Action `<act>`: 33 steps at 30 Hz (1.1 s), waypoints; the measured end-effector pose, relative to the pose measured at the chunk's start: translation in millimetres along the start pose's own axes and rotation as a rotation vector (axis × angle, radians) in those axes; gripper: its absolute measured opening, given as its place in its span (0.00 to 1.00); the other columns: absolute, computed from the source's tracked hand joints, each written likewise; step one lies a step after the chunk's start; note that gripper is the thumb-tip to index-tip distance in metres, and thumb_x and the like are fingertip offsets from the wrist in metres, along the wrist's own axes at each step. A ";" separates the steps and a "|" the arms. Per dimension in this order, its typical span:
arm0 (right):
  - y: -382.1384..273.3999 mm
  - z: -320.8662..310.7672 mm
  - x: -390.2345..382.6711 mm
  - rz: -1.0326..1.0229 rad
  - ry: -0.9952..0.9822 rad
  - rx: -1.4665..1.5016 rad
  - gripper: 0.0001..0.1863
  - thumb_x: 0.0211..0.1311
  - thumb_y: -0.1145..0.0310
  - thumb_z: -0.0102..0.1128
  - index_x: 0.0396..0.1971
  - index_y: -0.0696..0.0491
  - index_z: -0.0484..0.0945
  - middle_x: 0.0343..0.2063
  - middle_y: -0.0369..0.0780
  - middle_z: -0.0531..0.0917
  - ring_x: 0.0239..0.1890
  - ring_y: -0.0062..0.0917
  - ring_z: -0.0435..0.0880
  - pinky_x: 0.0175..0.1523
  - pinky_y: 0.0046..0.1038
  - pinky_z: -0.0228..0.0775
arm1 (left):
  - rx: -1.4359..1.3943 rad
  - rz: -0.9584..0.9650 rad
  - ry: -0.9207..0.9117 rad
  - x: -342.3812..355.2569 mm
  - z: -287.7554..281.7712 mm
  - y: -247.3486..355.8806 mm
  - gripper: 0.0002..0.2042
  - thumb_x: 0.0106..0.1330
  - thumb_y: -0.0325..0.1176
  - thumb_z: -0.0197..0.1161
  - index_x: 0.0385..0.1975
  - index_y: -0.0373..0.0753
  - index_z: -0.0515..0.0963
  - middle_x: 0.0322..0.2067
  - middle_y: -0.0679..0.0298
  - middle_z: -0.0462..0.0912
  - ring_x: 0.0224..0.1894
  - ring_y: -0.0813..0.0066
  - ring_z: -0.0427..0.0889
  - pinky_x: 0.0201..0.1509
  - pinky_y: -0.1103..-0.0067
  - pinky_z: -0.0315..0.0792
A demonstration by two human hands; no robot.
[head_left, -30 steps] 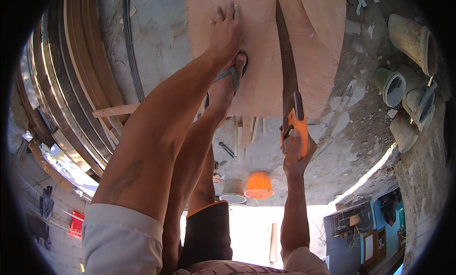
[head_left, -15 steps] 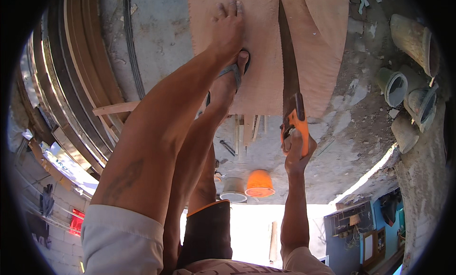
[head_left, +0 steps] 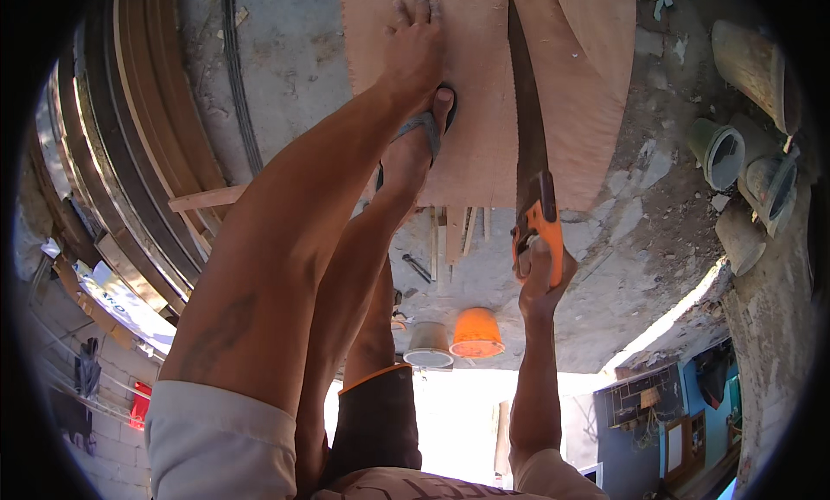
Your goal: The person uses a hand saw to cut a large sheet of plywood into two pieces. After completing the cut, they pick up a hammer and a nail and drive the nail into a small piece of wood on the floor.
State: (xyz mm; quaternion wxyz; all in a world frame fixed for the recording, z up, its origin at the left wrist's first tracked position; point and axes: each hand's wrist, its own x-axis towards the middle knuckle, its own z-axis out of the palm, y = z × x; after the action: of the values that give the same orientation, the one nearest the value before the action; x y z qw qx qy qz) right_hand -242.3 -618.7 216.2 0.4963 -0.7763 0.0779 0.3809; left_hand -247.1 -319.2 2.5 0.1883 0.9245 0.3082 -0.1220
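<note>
Orange-handled saw (head_left: 529,120): eased slightly back along the wooden board (head_left: 475,137) this past second, apparently a pull stroke
Right hand (head_left: 545,262): wrapped round the saw
Left hand (head_left: 417,50): fingers spread, resting on the board

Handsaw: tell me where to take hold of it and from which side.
Best by the orange handle of the handsaw, from the person's near side, where the right hand grips it now. The handle is the near end, while the dark blade points away over the wooden sheet, teeth showing along its left edge.
</note>
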 end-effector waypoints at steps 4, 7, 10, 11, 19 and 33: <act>-7.0 53.8 134.8 -0.118 -0.013 0.016 0.23 0.78 0.52 0.58 0.25 0.52 0.72 0.14 0.30 0.68 0.16 0.15 0.66 0.24 0.25 0.62 | 0.004 0.025 -0.027 9.7 -0.9 12.9 0.40 0.66 0.21 0.60 0.79 0.31 0.54 0.80 0.41 0.52 0.77 0.22 0.55 0.67 0.38 0.71; -3.8 40.9 76.2 -0.099 -0.069 -0.085 0.23 0.78 0.52 0.58 0.26 0.52 0.72 0.14 0.29 0.68 0.16 0.14 0.66 0.23 0.23 0.61 | -0.039 -0.010 -0.016 4.8 3.3 -3.2 0.42 0.64 0.22 0.65 0.80 0.31 0.54 0.80 0.42 0.53 0.77 0.22 0.54 0.68 0.39 0.72; 34.9 -27.6 -46.4 -0.090 -0.062 -0.108 0.24 0.77 0.54 0.53 0.54 0.61 0.82 0.19 0.30 0.74 0.20 0.11 0.67 0.27 0.20 0.61 | 0.007 -0.004 -0.016 2.0 6.6 -9.1 0.46 0.60 0.24 0.72 0.79 0.31 0.55 0.80 0.42 0.54 0.77 0.22 0.55 0.69 0.40 0.71; 40.2 -33.8 -54.6 -0.086 -0.069 -0.111 0.26 0.77 0.54 0.53 0.59 0.62 0.81 0.21 0.31 0.76 0.21 0.11 0.69 0.28 0.20 0.62 | -0.003 -0.006 -0.011 -1.1 5.9 -9.4 0.47 0.58 0.24 0.73 0.79 0.31 0.55 0.80 0.42 0.54 0.77 0.22 0.55 0.69 0.40 0.71; 17.2 58.4 130.4 -0.254 -0.062 0.022 0.18 0.79 0.59 0.56 0.32 0.57 0.78 0.19 0.27 0.71 0.21 0.09 0.64 0.26 0.20 0.55 | 0.017 0.065 0.038 13.9 12.2 -0.9 0.47 0.59 0.24 0.72 0.79 0.31 0.54 0.80 0.41 0.54 0.77 0.23 0.57 0.70 0.41 0.69; 62.5 50.3 118.5 -0.316 -0.036 0.083 0.21 0.80 0.60 0.56 0.23 0.52 0.68 0.15 0.32 0.69 0.17 0.17 0.66 0.25 0.26 0.60 | 0.124 0.096 -0.004 18.0 18.4 -6.8 0.42 0.63 0.29 0.65 0.77 0.24 0.56 0.78 0.41 0.59 0.76 0.27 0.62 0.71 0.41 0.67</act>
State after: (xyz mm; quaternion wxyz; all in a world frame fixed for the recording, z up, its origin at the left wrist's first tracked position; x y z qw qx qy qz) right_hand -216.6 -577.5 81.7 0.5828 -0.7508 -0.0382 0.3084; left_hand -239.3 -312.5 -22.0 0.1370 0.9478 0.2553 -0.1335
